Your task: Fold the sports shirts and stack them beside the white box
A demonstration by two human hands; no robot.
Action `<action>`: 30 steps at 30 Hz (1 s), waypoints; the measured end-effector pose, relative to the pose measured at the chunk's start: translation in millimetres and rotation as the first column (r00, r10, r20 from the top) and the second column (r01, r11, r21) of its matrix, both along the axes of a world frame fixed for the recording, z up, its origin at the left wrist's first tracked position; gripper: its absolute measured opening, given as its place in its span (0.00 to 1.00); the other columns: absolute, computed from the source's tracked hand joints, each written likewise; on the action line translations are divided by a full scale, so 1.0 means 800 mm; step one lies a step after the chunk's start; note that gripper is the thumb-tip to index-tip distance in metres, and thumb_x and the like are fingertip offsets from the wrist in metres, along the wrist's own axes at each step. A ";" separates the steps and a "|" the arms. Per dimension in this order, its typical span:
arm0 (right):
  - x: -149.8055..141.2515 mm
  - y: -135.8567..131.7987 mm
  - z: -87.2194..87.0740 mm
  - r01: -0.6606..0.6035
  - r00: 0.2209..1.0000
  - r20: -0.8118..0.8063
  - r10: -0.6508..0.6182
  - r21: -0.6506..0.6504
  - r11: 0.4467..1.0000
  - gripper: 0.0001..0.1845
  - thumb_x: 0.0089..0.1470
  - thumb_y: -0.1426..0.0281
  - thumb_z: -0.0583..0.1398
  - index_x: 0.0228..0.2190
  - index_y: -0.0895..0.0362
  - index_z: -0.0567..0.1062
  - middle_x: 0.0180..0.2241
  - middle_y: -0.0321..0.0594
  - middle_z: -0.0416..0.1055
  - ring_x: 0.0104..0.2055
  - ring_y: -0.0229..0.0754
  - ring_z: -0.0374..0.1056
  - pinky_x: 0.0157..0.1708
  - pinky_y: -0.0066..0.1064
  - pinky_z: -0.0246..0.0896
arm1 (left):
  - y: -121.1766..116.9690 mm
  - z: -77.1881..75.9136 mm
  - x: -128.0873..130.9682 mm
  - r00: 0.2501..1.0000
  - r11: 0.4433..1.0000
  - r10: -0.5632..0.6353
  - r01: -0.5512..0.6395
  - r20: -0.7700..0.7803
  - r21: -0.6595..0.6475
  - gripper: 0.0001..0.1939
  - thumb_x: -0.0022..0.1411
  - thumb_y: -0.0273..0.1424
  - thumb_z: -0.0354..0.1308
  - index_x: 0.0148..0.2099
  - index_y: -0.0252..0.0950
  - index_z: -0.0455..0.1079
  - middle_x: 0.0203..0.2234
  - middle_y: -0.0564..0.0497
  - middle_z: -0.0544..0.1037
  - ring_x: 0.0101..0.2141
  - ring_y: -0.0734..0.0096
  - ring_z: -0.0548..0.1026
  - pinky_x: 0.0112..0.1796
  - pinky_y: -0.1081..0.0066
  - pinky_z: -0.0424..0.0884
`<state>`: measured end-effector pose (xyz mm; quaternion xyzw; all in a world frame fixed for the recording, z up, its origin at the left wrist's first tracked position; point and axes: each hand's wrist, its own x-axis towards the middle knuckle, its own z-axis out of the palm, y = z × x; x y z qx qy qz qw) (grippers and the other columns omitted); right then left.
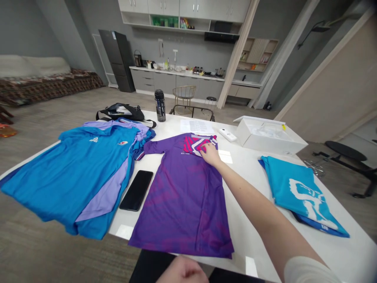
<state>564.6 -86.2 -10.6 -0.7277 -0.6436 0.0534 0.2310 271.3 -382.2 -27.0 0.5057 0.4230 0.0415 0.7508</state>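
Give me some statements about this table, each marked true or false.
1. The right hand touches the purple shirt. True.
2. The dark bottle lies on its side. False: the dark bottle stands upright.
3. The phone lies between the purple shirt and the blue shirt. True.
4. The white box is shut. False: the white box is open.
5. The left hand holds the phone. False: the left hand is near the purple shirt.

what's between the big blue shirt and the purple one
In the head view, a black smartphone lies between the big blue shirt and the purple shirt, on the table.
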 end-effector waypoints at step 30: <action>-0.314 0.160 -0.041 0.112 0.751 -0.656 -0.073 0.018 0.994 0.18 0.60 0.70 0.56 0.52 0.54 0.65 0.39 0.42 0.73 0.40 0.45 0.71 0.43 0.33 0.65 | 0.069 0.027 -0.128 0.799 0.660 0.570 -0.306 -0.192 0.686 0.07 0.66 0.30 0.49 0.33 0.40 0.57 0.26 0.55 0.69 0.30 0.69 0.69 0.34 0.70 0.62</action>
